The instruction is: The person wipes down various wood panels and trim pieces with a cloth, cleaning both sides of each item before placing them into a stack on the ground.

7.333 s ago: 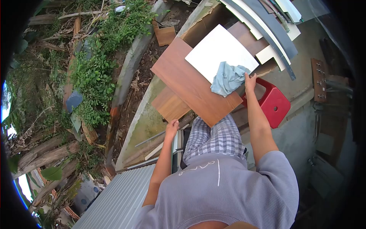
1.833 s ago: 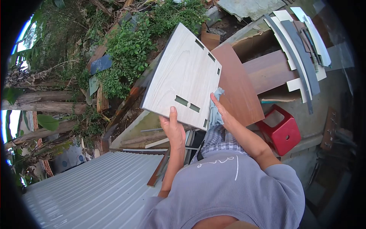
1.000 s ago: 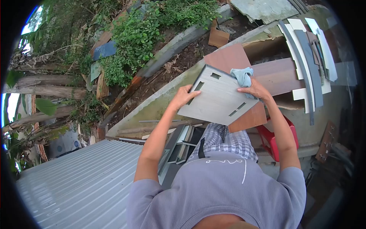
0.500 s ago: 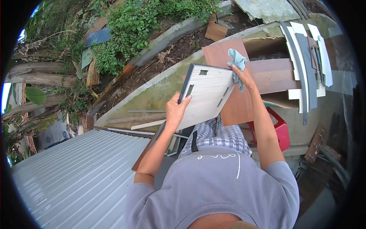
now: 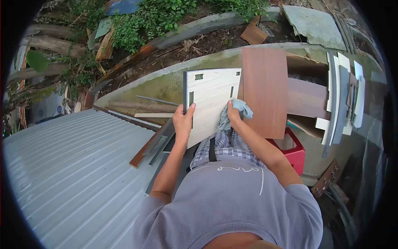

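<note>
Over your lap, you are now holding the pale slotted panel upright and close, where half a second ago it was tilting farther out. Your left hand is clamping its dark edge, and your right hand, closed around the blue cloth, is pressing low on its face beside the brown board, so wiping looks underway.
</note>
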Motion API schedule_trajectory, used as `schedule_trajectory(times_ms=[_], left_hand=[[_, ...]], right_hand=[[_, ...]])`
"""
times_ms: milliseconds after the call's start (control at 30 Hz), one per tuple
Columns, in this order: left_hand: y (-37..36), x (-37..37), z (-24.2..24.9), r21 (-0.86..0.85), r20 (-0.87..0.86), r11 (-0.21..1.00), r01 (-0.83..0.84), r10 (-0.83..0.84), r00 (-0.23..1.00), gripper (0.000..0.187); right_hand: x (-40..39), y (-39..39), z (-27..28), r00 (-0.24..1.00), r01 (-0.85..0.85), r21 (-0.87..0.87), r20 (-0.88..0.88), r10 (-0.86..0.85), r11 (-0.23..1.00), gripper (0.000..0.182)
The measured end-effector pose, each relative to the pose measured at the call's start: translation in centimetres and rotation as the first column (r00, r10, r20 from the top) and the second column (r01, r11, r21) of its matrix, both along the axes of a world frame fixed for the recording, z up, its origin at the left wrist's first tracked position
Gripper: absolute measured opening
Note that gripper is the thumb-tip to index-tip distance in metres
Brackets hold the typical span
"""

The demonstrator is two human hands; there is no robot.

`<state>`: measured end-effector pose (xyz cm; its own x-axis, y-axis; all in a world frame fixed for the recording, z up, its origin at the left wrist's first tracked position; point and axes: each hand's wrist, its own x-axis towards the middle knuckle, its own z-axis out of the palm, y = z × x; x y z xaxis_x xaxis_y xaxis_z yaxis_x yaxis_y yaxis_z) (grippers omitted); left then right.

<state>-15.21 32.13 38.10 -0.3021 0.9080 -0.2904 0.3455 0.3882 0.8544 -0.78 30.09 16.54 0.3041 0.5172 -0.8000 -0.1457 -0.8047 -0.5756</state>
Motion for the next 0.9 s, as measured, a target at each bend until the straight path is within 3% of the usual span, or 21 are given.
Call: schedule_trajectory(times_ms=[33,100,133,167,200,233,267,333,500,567,700,900], left_hand=[[-0.1,0.0,0.1,-0.005,-0.057,1.0,-0.01,0.009,0.998,0.029],[-0.2,0.9,1.4,0.046,-0.107,0.998,-0.044,0.049,0.993,0.028],[-0.4,0.1,0.4,0.053,-0.167,0.998,-0.02,0.029,0.986,0.028],[-0.3,0.3,1.4,0.095,-0.174,0.993,-0.065,0.081,0.982,0.029],[-0.2,-0.6,1.7,-0.016,-0.172,0.999,-0.039,0.035,0.984,0.028],[-0.5,-1.5,0.1,0.033,-0.218,0.998,-0.046,0.053,0.975,0.029],[-0.5,-1.9,0.4,0.095,-0.143,0.993,-0.07,0.083,0.986,0.03],[-0.9,-3.7,-0.8,0.058,-0.131,0.992,-0.115,0.122,0.984,0.029],[-2.4,-7.9,-4.1,-0.017,-0.105,0.973,-0.229,0.226,0.968,0.03],[-3.2,-9.4,-5.0,-0.015,-0.098,0.938,-0.346,0.343,0.934,0.032],[-5.1,-12.9,-9.4,-0.052,-0.253,0.898,-0.436,0.411,0.876,0.03],[-8.9,-17.1,-16.8,-0.102,-0.351,0.759,-0.643,0.577,0.737,0.035]], right_hand=[[-0.5,0.3,1.0,0.999,-0.041,0.004,0.001,0.041,0.999,0.066],[-2.0,1.2,3.5,0.923,0.054,-0.111,-0.374,-0.092,0.992,0.063],[-2.4,2.0,4.5,0.845,0.135,-0.066,-0.513,-0.15,0.989,0.051],[-2.4,2.9,7.3,0.831,0.141,0.014,-0.545,-0.111,0.99,0.048],[-2.2,3.7,9.8,0.811,0.15,0.084,-0.58,-0.074,0.985,0.046],[-1.1,4.5,9.9,0.783,0.105,0.134,-0.622,0.001,0.985,0.04],[-0.5,5.0,11.1,0.776,0.107,0.149,-0.63,0.011,0.983,0.04],[1.5,5.6,12.3,0.78,0.11,0.171,-0.626,0.022,0.979,0.042],[8.4,4.1,9.6,0.828,0.103,0.058,-0.559,-0.053,0.993,0.047],[9.9,2.8,8.9,0.851,0.096,0.037,-0.522,-0.063,0.995,0.047],[11.7,0.0,8.3,0.89,0.097,0.023,-0.45,-0.076,0.995,0.046],[10.0,-2.1,8.9,0.918,0.048,0.089,-0.396,-0.009,0.995,0.044]])
